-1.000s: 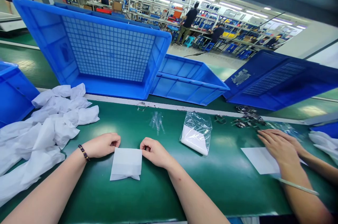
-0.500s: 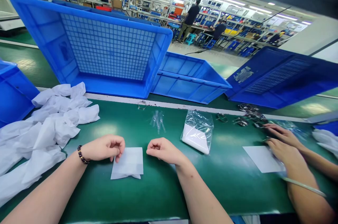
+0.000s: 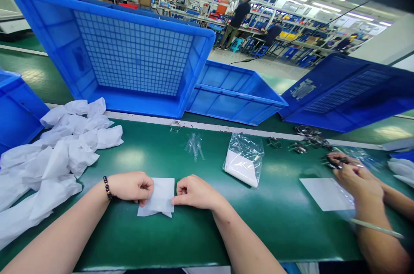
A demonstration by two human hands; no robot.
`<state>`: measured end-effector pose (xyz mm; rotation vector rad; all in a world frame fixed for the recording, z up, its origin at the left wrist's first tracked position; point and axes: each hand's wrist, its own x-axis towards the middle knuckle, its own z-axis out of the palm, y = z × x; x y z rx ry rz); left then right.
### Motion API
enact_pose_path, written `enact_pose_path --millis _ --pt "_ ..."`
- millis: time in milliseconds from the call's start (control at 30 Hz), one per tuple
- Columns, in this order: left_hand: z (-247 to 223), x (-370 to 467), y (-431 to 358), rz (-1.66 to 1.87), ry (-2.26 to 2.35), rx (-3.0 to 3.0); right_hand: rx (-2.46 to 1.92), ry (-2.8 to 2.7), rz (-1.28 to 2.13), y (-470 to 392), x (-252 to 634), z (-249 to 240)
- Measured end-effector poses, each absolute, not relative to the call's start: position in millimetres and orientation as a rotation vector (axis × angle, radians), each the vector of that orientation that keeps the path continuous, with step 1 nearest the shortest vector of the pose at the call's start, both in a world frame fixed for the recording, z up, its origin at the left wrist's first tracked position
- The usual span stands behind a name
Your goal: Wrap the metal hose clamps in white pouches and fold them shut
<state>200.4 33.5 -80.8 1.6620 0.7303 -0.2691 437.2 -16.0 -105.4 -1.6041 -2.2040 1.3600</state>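
Observation:
A small folded sheet of thin white paper [image 3: 162,198] lies on the green bench in front of me, its lower edge slightly crumpled. My left hand [image 3: 133,186], with a beaded bracelet at the wrist, has its fingers closed on the sheet's left side. At the right edge, my right hand [image 3: 196,192] pinches the paper between thumb and curled fingers. What lies inside the fold, if anything, is hidden. Beyond the hands are several thin clear plastic strips [image 3: 194,147] and a metal ring clamp [image 3: 175,126]. A clear plastic bag [image 3: 244,160] holding white sheets sits to their right.
Crumpled white wrapped packets [image 3: 69,144] are heaped at left. Blue crates [image 3: 136,106] line the bench's far side. At right, a co-worker's hands [image 3: 354,175] handle a dark metal part above another white sheet [image 3: 326,194], near a pile of metal clamps [image 3: 307,138].
My right hand has moved left and down onto the sheet's right edge. My left fingers have closed on its left side. The co-worker's hands have come together around a metal part.

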Motion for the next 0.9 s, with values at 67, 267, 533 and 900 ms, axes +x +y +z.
enact_pose_path --millis 67,267,533,900 --pt "-82 201 34 -0.272 0.73 1.655 -1.6 -2.23 1.36 -17 436 -105" --pt "-85 203 35 -0.282 0.751 1.601 -1.62 -2.317 1.205 -21 430 -107" --pt "-93 205 34 -0.302 0.835 1.571 -1.643 -2.374 1.012 -22 421 -121" --pt "-91 209 33 -0.344 0.893 1.649 -1.614 -2.315 1.137 -22 426 -103"
